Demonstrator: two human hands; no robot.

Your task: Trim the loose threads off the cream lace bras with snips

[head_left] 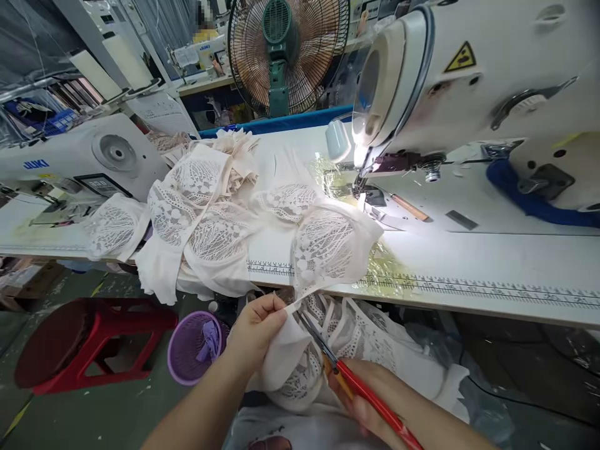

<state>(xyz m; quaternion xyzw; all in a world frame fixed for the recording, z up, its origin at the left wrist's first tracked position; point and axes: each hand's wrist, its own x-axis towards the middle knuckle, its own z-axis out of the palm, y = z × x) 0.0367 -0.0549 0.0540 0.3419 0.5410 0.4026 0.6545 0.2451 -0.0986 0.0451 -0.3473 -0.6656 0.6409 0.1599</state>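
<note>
My left hand [259, 326] pinches the edge of a white lace bra piece just below the table's front edge. In my right hand [363, 394] is a pair of scissors [359, 386] with red handles; its blades point up and left, to the fabric beside my left fingertips. A lace cup [328, 244] lies on the table edge above my hands, near the sewing machine's needle area. More white lace pieces [375, 337] hang over my lap. At the left, a pile of lace bras [201, 219] rests on the table.
A sewing machine [469, 81] stands at the right, another [84, 156] at the left. Behind the table [492, 259] is a fan [288, 50]. A small tool [410, 207] lies by the needle. A red stool [94, 344] and a purple basket [180, 347] stand on the floor.
</note>
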